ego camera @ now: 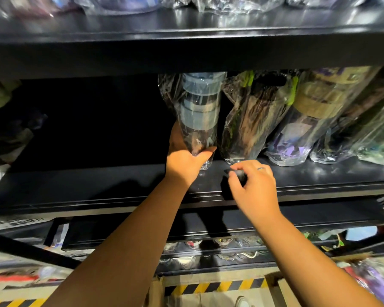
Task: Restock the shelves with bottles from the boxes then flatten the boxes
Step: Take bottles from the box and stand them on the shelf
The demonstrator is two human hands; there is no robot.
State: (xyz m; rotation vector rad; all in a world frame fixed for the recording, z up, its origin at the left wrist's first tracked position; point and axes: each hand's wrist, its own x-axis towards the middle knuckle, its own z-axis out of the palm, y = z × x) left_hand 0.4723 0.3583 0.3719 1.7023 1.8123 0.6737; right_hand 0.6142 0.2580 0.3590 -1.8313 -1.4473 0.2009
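On the shelf (98, 185), left hand (184, 160) clamped round a wrapped bottle (200, 111), right hand (253, 189) pinching a dark scrap (237, 173) (perhaps plastic).

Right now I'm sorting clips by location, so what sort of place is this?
Probably a shop aisle or stockroom. Black shelves carry a row of plastic-wrapped bottles, the left hand grips one bottle at the shelf, and cardboard boxes sit below by hazard-striped tape.

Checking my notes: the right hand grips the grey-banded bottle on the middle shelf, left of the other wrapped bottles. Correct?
No: the head view shows the left hand grips the grey-banded bottle on the middle shelf, left of the other wrapped bottles.
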